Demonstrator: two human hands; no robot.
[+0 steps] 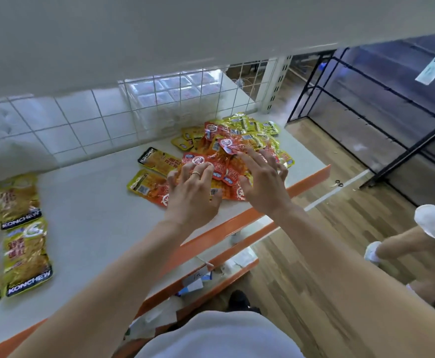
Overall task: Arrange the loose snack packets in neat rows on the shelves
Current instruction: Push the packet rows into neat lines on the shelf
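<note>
A loose heap of red and yellow snack packets (233, 140) lies at the right end of the white shelf (95, 208). My left hand (193, 192), a ring on one finger, lies over the heap's near left side, fingers spread and touching the packets. My right hand (260, 182) lies spread over the near right side, fingertips on the red packets. Two yellow packets (157, 161) lie flat just left of the heap. At the far left, yellow KONCHEW packets (22, 236) lie in neat rows.
The shelf has an orange front edge (306, 182) and a white wire grid back (87, 122); another shelf (159, 34) hangs close overhead. Lower shelves hold papers (198, 277). A black metal rack (366, 99) stands at the right. Another person's leg (402, 244) is on the wood floor; scissors (337, 183) lie there.
</note>
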